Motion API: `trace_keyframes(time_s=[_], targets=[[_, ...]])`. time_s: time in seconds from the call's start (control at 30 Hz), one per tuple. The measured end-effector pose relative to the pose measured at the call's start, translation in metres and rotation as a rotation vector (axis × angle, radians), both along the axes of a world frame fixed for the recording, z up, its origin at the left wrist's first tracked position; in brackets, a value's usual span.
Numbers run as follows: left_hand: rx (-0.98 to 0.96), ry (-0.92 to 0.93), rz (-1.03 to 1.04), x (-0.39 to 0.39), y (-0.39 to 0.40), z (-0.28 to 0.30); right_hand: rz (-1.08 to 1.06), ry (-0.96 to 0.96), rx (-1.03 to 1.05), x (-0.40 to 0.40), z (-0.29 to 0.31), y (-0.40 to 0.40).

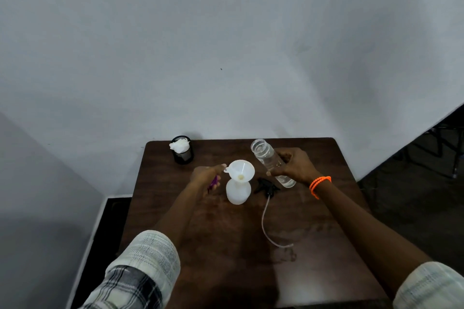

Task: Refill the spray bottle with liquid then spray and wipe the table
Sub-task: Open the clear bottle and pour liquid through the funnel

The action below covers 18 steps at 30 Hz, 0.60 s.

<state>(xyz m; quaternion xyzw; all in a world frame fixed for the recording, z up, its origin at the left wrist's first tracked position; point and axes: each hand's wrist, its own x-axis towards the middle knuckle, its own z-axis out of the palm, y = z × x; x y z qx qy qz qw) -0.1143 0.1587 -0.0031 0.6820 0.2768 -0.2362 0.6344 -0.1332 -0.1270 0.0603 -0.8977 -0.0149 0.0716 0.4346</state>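
Head view, first speaker: Your right hand (292,167) was wrapped round a clear plastic cylindrical bottle (272,162) with liquid inside, its open mouth tipped up and toward the left. Your left hand (208,177) pinched the rim tab of the white plastic funnel (241,170); something small and purple (214,182) sat tucked in that same hand, and I couldn't tell what it was.

Second speaker: And the funnel sat in the neck of the white translucent spray bottle (238,193), upright near the middle of the dark brown wooden table (313,258).

First: Yes. The black trigger sprayer head (266,186), with its long dip tube (270,228), lay just to the right of it, off the bottle.

Second: So you were about to pour. I'd judge you should have kept that pinch steady, brought the clear bottle's mouth over the funnel's bowl before tilting, and poured slowly so the narrow stem didn't back up.

First: Agreed. The black cup with white tissue (181,149) waited at the far left corner for wiping.
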Motion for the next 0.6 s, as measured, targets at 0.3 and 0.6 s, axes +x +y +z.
trace_keyframes(time_s=[0.3, 0.6], targets=[[-0.087, 0.016, 0.109, -0.006, -0.014, -0.01, 0.02, -0.016, -0.11, -0.009, -0.018, -0.002], [-0.114, -0.015, 0.107, -0.008, -0.015, -0.009, 0.032, 0.005, -0.153, -0.009, -0.026, 0.003]])
